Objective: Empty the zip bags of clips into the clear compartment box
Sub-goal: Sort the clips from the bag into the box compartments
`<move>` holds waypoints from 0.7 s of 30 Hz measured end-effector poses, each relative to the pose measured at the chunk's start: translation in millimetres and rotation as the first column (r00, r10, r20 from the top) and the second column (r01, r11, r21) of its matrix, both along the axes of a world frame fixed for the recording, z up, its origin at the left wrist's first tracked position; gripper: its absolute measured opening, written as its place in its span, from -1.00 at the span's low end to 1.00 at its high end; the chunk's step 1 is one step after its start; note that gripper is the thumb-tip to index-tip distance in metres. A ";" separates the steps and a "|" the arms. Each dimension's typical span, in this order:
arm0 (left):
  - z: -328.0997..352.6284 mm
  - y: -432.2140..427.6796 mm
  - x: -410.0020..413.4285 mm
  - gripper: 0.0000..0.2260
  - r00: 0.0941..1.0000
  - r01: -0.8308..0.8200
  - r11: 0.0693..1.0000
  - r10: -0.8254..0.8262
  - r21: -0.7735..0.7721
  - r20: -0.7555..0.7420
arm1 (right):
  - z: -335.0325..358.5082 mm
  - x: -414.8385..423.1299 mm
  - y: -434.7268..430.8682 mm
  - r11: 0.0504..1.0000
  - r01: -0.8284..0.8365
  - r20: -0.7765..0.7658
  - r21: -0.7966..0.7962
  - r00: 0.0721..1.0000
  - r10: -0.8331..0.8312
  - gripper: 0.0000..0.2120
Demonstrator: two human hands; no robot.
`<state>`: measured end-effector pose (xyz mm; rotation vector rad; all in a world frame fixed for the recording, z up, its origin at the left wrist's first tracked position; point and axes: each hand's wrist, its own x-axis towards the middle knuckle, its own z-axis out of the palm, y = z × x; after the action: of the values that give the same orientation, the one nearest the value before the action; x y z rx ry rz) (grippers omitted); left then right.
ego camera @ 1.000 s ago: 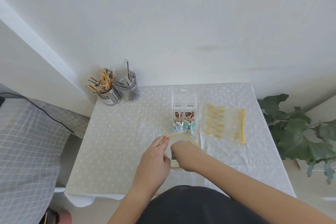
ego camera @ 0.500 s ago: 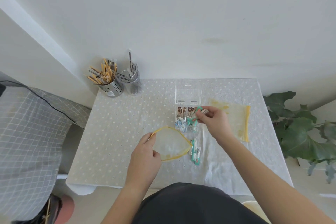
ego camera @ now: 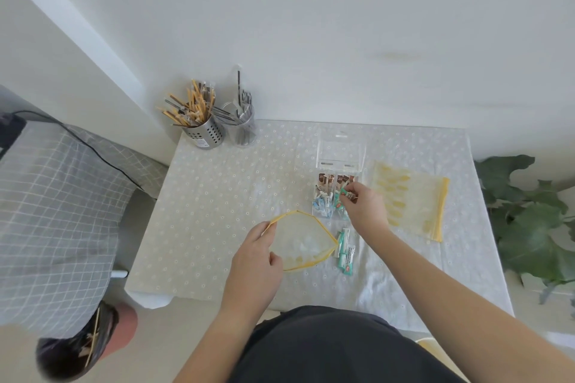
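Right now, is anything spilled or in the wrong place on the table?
Yes. A few teal clips lie loose on the tablecloth, just beside the open zip bag the left hand holds, not in the clear compartment box.

On our bench [ego camera: 217, 211] the compartment box [ego camera: 337, 193] sits centre; one zip bag [ego camera: 413, 202] lies right of it, a second bag [ego camera: 303, 238] nearer (clips [ego camera: 344, 250] beside it), two holders [ego camera: 207, 133] far left.

Bare cloth [ego camera: 211, 211] L of bag [ego camera: 303, 235]; clips [ego camera: 343, 250] R
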<state>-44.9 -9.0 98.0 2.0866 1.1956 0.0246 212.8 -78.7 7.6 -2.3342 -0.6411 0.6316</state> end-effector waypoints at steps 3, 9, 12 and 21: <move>-0.5 1.2 -1.0 -0.45 1.000 -0.002 1.000 0.002 -0.010 0.003 | -1.2 1.1 2.4 0.999 -0.029 0.020 -0.037 0.999 0.030 -0.86; -1.8 5.7 -2.2 -0.46 1.000 -0.005 1.000 0.005 -0.013 0.012 | -0.8 3.3 4.5 1.000 0.016 0.096 0.013 0.995 -0.017 -0.95; -1.1 6.3 -1.9 -0.46 1.000 -0.002 1.000 0.002 -0.020 0.012 | -1.2 2.0 5.6 0.999 -0.030 0.108 -0.041 0.994 0.034 -0.97; -6.6 7.3 -4.3 -0.46 0.999 0.022 0.999 -0.022 -0.026 0.024 | -4.7 11.2 19.6 0.953 -0.143 0.093 -0.267 0.981 0.173 -0.91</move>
<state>-49.3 -1.7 91.4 2.0713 1.1530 0.0232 224.0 -59.1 3.0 -2.5959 -0.8492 0.6922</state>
